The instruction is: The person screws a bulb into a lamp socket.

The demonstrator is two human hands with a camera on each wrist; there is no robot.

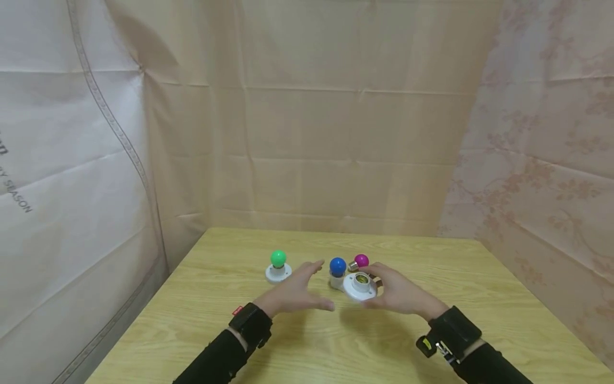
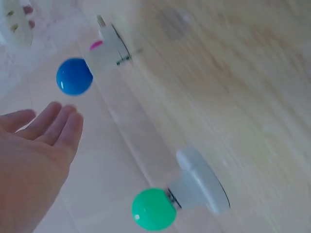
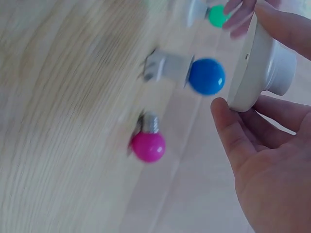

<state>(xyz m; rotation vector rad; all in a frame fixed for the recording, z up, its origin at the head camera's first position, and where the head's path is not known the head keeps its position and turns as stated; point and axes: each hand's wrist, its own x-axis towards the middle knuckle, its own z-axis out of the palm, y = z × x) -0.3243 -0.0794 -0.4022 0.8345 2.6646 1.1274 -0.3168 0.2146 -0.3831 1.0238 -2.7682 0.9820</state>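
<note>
My right hand (image 1: 400,290) grips a round white lamp holder (image 1: 359,286) by its rim, its empty socket facing up and toward me. My left hand (image 1: 297,290) hovers to the left of it, thumb and fingers spread with nothing between them. Behind the lamp holder, a blue bulb (image 1: 338,266) stands upright in a white plug-in socket (image 3: 170,67) with prongs. Just right of that, a magenta bulb (image 3: 149,145) lies loose on the table, its metal screw base showing. A green bulb (image 1: 278,258) stands in another round white lamp holder (image 1: 274,276), beyond my left hand.
The wood-grain table (image 1: 192,325) runs back to a beige cloth (image 1: 336,133) hung behind it. A white cloth (image 1: 72,186) hangs on the left and a flowered cloth (image 1: 542,186) on the right. A black band (image 1: 453,332) with a small device sits on my right wrist.
</note>
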